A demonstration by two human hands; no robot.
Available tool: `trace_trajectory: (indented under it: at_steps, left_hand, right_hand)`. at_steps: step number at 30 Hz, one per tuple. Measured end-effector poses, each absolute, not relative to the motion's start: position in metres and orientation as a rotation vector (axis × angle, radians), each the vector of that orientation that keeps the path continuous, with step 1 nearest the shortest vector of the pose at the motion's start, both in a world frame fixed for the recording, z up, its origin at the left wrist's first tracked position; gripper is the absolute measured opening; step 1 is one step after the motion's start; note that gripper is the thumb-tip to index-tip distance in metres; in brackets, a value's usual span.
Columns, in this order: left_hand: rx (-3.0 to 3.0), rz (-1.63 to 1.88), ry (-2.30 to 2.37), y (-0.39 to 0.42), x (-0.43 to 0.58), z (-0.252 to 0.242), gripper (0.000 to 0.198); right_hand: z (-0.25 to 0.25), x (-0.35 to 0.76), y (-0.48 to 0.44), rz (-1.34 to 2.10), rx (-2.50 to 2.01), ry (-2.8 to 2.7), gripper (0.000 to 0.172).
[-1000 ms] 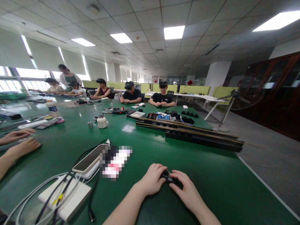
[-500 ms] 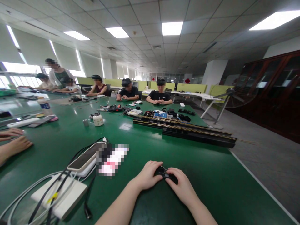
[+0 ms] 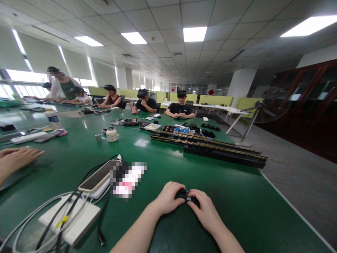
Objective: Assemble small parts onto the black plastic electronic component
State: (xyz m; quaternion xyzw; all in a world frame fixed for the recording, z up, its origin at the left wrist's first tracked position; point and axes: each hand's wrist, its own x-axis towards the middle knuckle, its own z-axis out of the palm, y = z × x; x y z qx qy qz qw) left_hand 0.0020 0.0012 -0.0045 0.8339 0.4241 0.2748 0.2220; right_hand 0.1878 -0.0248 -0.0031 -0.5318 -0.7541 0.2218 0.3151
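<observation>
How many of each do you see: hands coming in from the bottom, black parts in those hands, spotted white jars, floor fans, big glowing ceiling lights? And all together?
Hands (left hand, right hand): 2
Black part in them: 1
Spotted white jar: 1
Floor fan: 1
Glowing ceiling lights: 4
Total: 9

My feed, lower centre: small part (image 3: 181,194) reads black, with a pale glint. Tabletop (image 3: 237,207) deep green, glossy white patches mid-frame. Right of centre: long bars (image 3: 223,158) black, thin rods (image 3: 226,149) brassy yellow. Lower left: flat box (image 3: 85,218) off-white, tag (image 3: 63,221) bright yellow, one cable (image 3: 99,228) black. Phone (image 3: 97,179) dark-faced, cream-rimmed. Left of centre, jar (image 3: 112,135) creamy, small darker marks I can't resolve. Background partitions (image 3: 217,100) yellow-green; cabinet (image 3: 310,84), far right, dark red-brown. Ceiling (image 3: 163,15) greyish, gridded in squares.
</observation>
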Motion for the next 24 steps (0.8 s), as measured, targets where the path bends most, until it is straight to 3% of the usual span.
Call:
trace_trajectory:
  at_steps: [5,24]
  left_hand:
    - [2.291,0.782,1.163,0.002,0.001,-0.008,0.037]
    - [2.244,0.743,1.195,0.004,0.0,-0.012,0.042]
  right_hand:
    - [-0.005,0.19,-0.023,0.673,-1.382,-1.842,0.016]
    - [-0.008,0.207,-0.011,1.21,-1.102,-0.84,0.044]
